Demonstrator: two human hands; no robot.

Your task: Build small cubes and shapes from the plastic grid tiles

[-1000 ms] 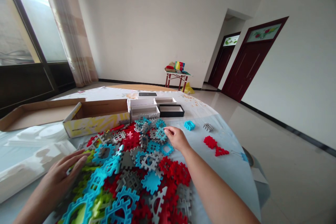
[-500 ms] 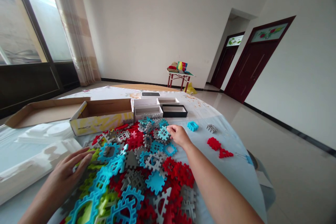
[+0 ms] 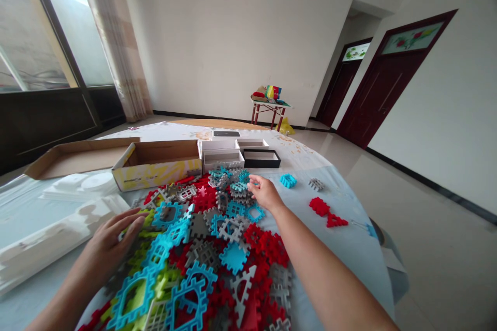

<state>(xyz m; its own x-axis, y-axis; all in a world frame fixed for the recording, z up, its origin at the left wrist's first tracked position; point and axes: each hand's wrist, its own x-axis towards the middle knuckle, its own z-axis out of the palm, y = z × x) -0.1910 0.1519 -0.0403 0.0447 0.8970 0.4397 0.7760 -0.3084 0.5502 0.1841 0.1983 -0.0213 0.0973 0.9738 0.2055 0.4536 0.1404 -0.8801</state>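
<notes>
My right hand is at the far side of a heap of plastic interlocking tiles, its thumb and fingers pinched at the edge of a blue lattice tile. The tile now lies nearly flat over grey tiles. At the heap's left side my left hand rests with fingers stretched out, touching the green tiles and holding nothing. Between the hands lie more notched pieces: a blue arched frame, a solid blue tile, red tiles and a grey triangular piece.
Behind the heap stand an open cardboard box, white trays and a black-rimmed tray. White foam packing lies left. Several loose pieces, including a blue one and a red one, sit on the right of the cloth.
The blue lattice tile at my right fingertips has tipped from facing me to nearly flat. My left hand keeps its place on the green tiles. The view has shifted slightly.
</notes>
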